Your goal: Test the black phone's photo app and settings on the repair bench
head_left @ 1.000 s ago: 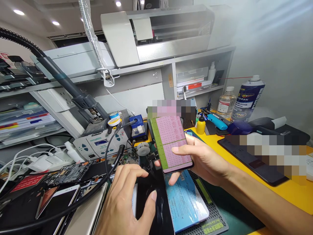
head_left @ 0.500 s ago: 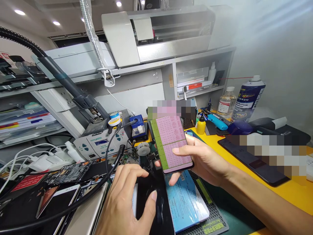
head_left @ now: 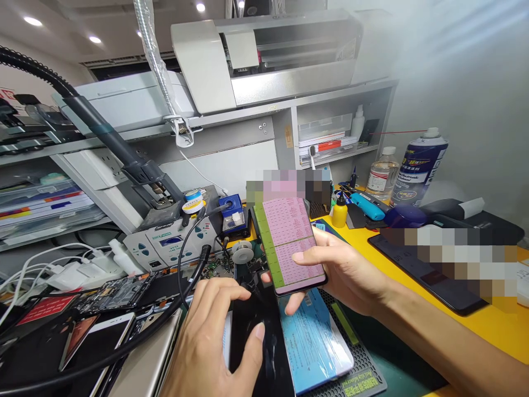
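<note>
My right hand (head_left: 330,259) is wrapped round a smartphone (head_left: 289,248), its thumb lying on the lower part of the lit screen. Pink and green columns of small text fill that screen, and its top end is blurred out. My left hand (head_left: 219,331) has its thumb and fingers apart and holds nothing. It hovers over or rests at a dark glossy panel (head_left: 270,342); contact is hard to tell. Beside that panel a blue-printed flat pack (head_left: 316,344) lies beneath the phone, on a dark perforated mat (head_left: 363,369).
Phones and parts (head_left: 103,342) crowd the left, crossed by a thick black hose (head_left: 136,347). A soldering station (head_left: 173,242) and solder spool (head_left: 242,252) stand behind. Another phone (head_left: 430,275) lies right, below a spray can (head_left: 419,168), clear bottle (head_left: 382,172) and yellow bottle (head_left: 339,213).
</note>
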`<control>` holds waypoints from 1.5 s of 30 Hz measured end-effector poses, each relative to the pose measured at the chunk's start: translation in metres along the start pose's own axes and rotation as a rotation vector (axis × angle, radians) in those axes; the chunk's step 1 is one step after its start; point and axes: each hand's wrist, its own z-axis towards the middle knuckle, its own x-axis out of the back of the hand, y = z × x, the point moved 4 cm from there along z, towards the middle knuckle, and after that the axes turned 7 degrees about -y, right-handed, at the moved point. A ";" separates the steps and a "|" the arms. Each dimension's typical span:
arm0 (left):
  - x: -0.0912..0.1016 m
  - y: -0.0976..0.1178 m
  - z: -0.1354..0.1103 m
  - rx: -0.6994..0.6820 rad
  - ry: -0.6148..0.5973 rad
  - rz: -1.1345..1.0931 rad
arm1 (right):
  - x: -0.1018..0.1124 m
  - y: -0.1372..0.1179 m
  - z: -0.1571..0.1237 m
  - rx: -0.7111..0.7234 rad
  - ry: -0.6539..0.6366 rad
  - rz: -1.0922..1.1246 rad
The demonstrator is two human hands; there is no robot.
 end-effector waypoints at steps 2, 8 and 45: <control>0.000 0.000 0.000 -0.011 -0.001 0.007 | 0.000 0.000 -0.001 0.002 0.006 -0.003; 0.000 0.000 0.001 -0.018 0.022 0.023 | -0.001 -0.001 0.000 0.019 -0.009 0.007; -0.001 -0.002 0.001 -0.014 0.049 0.030 | 0.002 0.001 -0.001 0.021 -0.015 0.031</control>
